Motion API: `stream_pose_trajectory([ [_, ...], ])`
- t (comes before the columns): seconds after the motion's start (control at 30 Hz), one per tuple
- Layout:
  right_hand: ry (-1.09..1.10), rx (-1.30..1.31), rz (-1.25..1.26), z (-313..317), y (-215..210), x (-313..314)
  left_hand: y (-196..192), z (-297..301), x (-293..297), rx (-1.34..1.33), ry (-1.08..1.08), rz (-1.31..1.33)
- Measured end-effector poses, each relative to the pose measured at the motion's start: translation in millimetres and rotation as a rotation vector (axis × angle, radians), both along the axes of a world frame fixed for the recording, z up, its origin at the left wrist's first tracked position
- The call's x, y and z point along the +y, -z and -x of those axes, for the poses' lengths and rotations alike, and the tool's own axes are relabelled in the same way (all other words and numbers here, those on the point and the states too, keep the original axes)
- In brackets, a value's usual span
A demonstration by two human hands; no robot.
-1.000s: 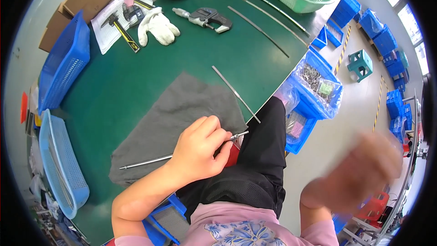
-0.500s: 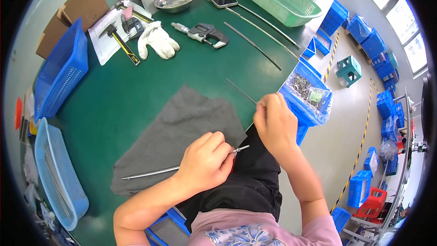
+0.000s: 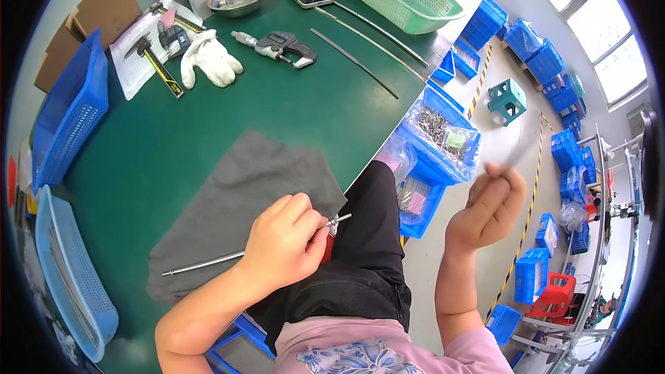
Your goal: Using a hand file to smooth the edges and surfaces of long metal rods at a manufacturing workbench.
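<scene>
Metal rod (image 3: 204, 264), held in the left hand (image 3: 287, 239), looks partway through the work, though how much has been done to it cannot be read from its surface. It lies slantwise over a grey cloth (image 3: 239, 180) on the green table (image 3: 180, 125), with its stepped end (image 3: 341, 219) poking out past the curled fingers, over the dark trousers (image 3: 374, 218). The left grip is closed around the rod near that end. The right hand (image 3: 488, 208) is raised off to the side, well apart from the rod; its grip seems pinched around a thin strip (image 3: 532, 156), too blurred to tell its kind. Both pieces are in hand but not touching, so nothing is being done to the stepped end with the strip at this moment.

At the left, a light-blue basket (image 3: 97, 284) holds more long rods (image 3: 69, 277); whether these are finished or waiting cannot be told. A micrometer (image 3: 280, 43) lies on the table, touched by neither hand, so no measuring appears to be under way.
</scene>
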State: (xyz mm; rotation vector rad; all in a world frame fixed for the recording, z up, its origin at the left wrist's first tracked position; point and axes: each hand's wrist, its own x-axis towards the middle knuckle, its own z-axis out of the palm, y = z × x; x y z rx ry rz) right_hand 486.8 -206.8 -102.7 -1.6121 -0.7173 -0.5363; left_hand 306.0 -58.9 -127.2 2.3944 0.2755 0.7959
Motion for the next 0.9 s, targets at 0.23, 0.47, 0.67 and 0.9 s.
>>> stream_pose_trajectory([
  [0.23,-0.32,0.516,0.112,-6,22,12,0,0,0,-0.015,-0.011,-0.006],
  [0.47,-0.554,0.649,0.41,1,69,22,0,-7,2,-0.019,0.007,-0.018],
  [0.67,-0.688,0.743,0.253,72,51,-17,-1,-4,-2,0.007,-0.009,-0.046],
  [0.9,-0.705,0.649,0.422,89,64,-10,-2,-4,-1,0.004,-0.003,-0.096],
])
